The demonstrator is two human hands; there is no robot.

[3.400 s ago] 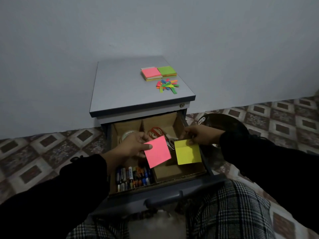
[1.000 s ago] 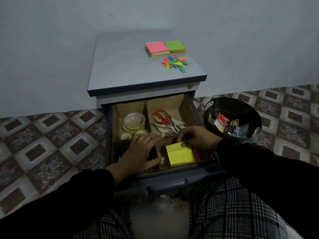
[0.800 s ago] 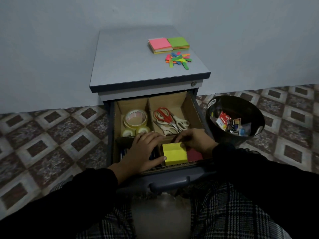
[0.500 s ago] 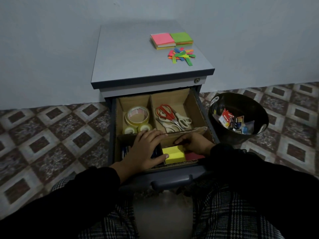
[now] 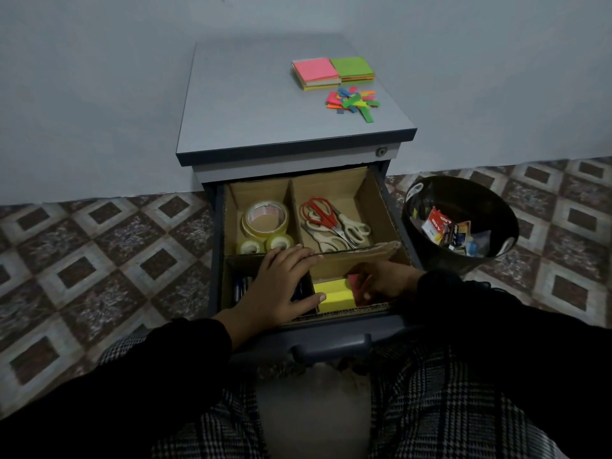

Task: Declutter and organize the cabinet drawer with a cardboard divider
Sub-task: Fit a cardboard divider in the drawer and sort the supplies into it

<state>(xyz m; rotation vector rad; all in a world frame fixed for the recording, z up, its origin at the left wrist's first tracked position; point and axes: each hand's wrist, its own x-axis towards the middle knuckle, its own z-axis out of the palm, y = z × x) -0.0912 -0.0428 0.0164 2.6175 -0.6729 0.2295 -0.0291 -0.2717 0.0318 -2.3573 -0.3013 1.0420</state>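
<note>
Cardboard divider makes four compartments; flat left hand presses it, right hand pinches one pink note.

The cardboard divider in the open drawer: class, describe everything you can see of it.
The cardboard divider is plain brown corrugated card lining the open drawer. One lengthwise and one crosswise wall split it into four compartments. Back left holds tape rolls, back right holds scissors. Front right holds a yellow sticky-note pad and a pink one under the right hand. The left hand rests flat across the front left compartment, fingertips on the crosswise wall.
</note>
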